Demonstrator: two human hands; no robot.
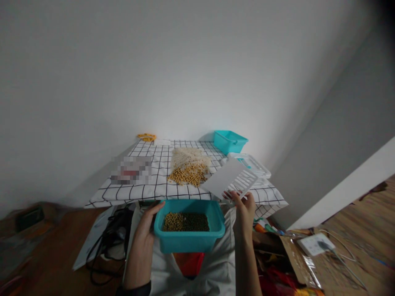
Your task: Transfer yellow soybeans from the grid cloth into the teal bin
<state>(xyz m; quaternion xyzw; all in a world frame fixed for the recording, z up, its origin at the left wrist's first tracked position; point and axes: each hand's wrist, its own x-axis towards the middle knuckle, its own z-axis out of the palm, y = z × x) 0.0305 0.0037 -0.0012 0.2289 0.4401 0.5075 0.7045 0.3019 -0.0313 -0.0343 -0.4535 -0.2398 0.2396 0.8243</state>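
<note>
My left hand [147, 224] grips the left side of a teal plastic bin [191, 242] held in front of my lap, before the table edge. Inside it, yellow soybeans [173, 222] lie on the left and small dark green beans [196, 222] on the right. My right hand [244, 204] is closed on the lower edge of a white slotted plastic panel [224, 179], tilted above the table's right side. Past the bin, a clear bag [188, 155] lies with a heap of soybeans [189, 174] spilling at its mouth.
A second teal bin [230, 142] stands at the back right of the checked tablecloth [160, 164], with a clear lid [256, 166] before it. A yellow object [147, 137] lies back left. Below right are a cardboard box [296, 259] and a power strip [316, 244].
</note>
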